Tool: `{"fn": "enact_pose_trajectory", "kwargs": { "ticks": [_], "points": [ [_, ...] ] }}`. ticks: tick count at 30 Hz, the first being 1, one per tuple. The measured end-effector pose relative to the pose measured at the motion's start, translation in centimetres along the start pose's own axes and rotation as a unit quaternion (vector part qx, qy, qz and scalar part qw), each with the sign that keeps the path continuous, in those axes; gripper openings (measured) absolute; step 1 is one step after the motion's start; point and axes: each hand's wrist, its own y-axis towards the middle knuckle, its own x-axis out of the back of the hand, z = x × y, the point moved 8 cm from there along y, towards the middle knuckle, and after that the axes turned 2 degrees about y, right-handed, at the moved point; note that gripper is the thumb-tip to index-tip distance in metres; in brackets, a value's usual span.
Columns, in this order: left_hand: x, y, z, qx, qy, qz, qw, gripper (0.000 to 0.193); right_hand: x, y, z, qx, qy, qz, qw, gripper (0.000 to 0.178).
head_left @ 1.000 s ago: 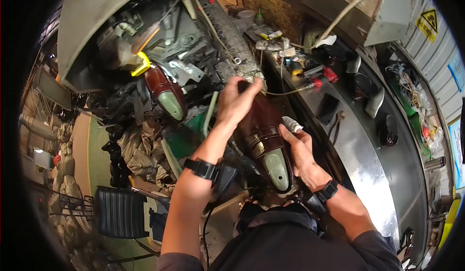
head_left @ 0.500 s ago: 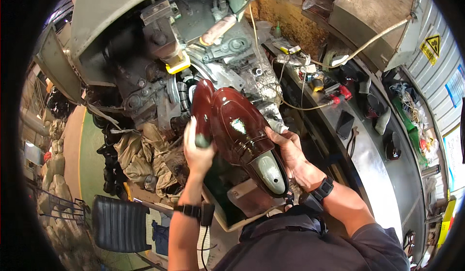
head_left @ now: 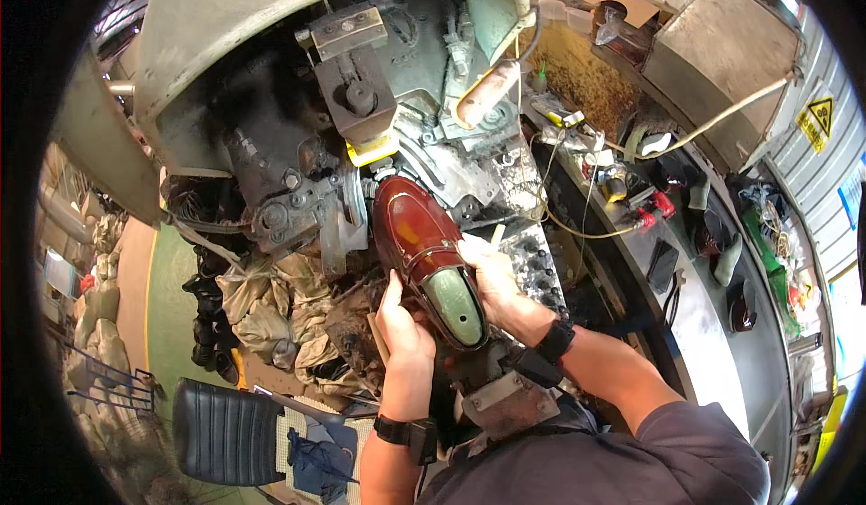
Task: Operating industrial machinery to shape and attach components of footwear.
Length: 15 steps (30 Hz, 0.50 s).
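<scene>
1. Moved since the half-second-earlier frame: left hand (head_left: 406,325) came off a second shoe and onto the red-brown shoe (head_left: 417,225); right hand (head_left: 494,280) carried this shoe up and leftward to the machine (head_left: 356,86).
2. Left forearm rose nearly straight from the lower edge, black wristband (head_left: 408,435) on it. Right forearm slanted in from the lower right, elbow bent, wrist also strapped.
3. Left hand was half-curled, cupping the left side of the shoe near the heel; some fingers hidden beneath.
4. Right hand was closed to a narrow grip on the right side, thumb by the strap; its other fingertips couldn't be made out.
5. Shoe was held between both hands, toe up toward the machine, just below the yellow block (head_left: 372,151); couldn't tell whether they touched. Green insert (head_left: 456,307) showed in the heel opening, nearest the person.
</scene>
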Motion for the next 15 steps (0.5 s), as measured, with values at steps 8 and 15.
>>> {"fn": "enact_pose_trajectory", "kwargs": {
  "ticks": [8,15],
  "points": [
    [-0.2,3.3,1.0,0.051,-0.087,-0.043,0.994,0.039,1.1,3.6,-1.3,-0.009,-0.007,-0.049,0.999,0.024],
    [-0.8,3.3,1.1,0.087,-0.125,-0.055,0.987,0.037,-0.1,3.6,-0.9,-0.024,-0.01,-0.024,0.999,0.022]
  ]
}}
